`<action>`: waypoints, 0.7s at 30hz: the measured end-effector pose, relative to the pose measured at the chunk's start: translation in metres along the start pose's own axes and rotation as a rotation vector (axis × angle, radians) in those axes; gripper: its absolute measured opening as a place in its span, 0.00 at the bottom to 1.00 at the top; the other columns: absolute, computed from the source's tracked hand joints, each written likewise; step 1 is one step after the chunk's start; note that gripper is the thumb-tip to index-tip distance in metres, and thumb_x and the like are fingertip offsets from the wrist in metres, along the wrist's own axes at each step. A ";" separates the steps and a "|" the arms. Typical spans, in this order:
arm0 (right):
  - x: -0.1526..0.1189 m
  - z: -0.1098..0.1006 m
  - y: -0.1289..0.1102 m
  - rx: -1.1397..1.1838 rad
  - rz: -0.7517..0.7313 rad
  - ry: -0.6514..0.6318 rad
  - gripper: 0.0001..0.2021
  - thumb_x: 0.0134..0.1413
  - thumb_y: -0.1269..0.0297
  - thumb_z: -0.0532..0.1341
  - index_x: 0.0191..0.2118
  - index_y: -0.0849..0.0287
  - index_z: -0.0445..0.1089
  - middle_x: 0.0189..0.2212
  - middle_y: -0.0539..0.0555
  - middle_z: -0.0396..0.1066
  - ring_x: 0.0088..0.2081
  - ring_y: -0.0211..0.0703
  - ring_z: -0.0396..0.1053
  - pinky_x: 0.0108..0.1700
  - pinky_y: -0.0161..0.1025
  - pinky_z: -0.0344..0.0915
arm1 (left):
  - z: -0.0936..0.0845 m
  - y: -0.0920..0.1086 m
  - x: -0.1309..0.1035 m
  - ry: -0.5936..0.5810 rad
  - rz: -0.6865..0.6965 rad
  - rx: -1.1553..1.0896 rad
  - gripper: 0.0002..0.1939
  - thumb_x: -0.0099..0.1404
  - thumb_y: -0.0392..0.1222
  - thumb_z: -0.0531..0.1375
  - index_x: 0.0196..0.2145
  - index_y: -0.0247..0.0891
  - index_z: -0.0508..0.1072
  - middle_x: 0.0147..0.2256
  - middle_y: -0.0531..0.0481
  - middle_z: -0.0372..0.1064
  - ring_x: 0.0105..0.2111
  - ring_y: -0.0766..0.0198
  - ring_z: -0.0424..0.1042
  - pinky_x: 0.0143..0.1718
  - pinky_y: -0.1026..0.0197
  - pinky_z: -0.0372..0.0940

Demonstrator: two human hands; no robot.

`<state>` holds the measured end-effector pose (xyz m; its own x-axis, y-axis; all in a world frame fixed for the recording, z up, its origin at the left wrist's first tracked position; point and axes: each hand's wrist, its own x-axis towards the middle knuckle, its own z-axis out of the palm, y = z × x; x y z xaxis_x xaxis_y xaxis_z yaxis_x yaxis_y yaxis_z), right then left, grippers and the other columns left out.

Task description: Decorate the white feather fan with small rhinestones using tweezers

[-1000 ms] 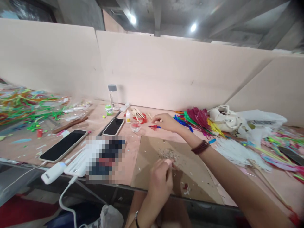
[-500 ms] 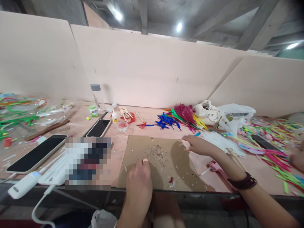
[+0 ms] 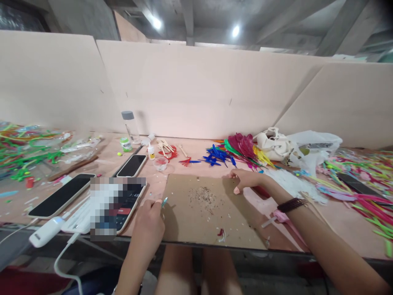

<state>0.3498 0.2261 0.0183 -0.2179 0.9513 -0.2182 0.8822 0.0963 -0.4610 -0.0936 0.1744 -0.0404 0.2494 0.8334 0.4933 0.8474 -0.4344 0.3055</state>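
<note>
A brown cardboard sheet (image 3: 190,227) lies at the table's front edge, with dark specks and small white bits scattered over its middle. My left hand (image 3: 150,221) is beside its left edge, thumb and fingers pinched on a small light-blue piece (image 3: 165,202) whose exact kind I cannot make out. At the far right corner of the cardboard, my right hand (image 3: 247,180) has its fingers bent round the edge, gripping it. A red-and-white scrap (image 3: 221,234) rests near the front of the sheet.
Phones (image 3: 66,196) and a white charger (image 3: 46,232) with a cable lie left. Behind are a glue bottle (image 3: 151,152), a clear cup (image 3: 160,164), blue feathers (image 3: 215,155) and a white bag (image 3: 273,146). White feathers (image 3: 294,186) and pipe cleaners (image 3: 365,196) lie right.
My left hand has moved left, off the cardboard's surface to its left edge, and now pinches a light-blue piece. My right hand's fingers have curled in at the far right corner.
</note>
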 end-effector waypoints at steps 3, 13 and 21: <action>-0.013 -0.014 -0.003 0.160 -0.037 0.030 0.20 0.55 0.56 0.74 0.47 0.58 0.70 0.45 0.54 0.72 0.47 0.48 0.72 0.51 0.48 0.71 | 0.004 -0.009 0.002 0.065 0.002 -0.124 0.16 0.73 0.34 0.50 0.43 0.37 0.77 0.40 0.37 0.76 0.43 0.46 0.78 0.47 0.47 0.73; -0.092 -0.051 -0.044 0.557 -0.136 0.273 0.26 0.56 0.45 0.73 0.47 0.52 0.59 0.37 0.47 0.68 0.38 0.42 0.69 0.38 0.37 0.65 | -0.009 -0.001 0.017 0.169 -0.001 -0.506 0.15 0.79 0.46 0.55 0.53 0.41 0.79 0.54 0.41 0.78 0.65 0.47 0.72 0.63 0.48 0.70; -0.146 -0.049 -0.074 0.548 -0.230 0.408 0.21 0.62 0.47 0.74 0.45 0.49 0.63 0.35 0.46 0.70 0.34 0.37 0.72 0.31 0.31 0.69 | -0.039 0.008 0.000 0.188 0.046 -0.652 0.11 0.80 0.40 0.57 0.53 0.46 0.78 0.52 0.48 0.76 0.58 0.59 0.75 0.62 0.57 0.66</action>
<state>0.3363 0.0943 0.1264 -0.1046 0.9686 0.2256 0.4733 0.2481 -0.8453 -0.1053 0.1577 -0.0059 0.1432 0.7611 0.6327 0.3676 -0.6344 0.6800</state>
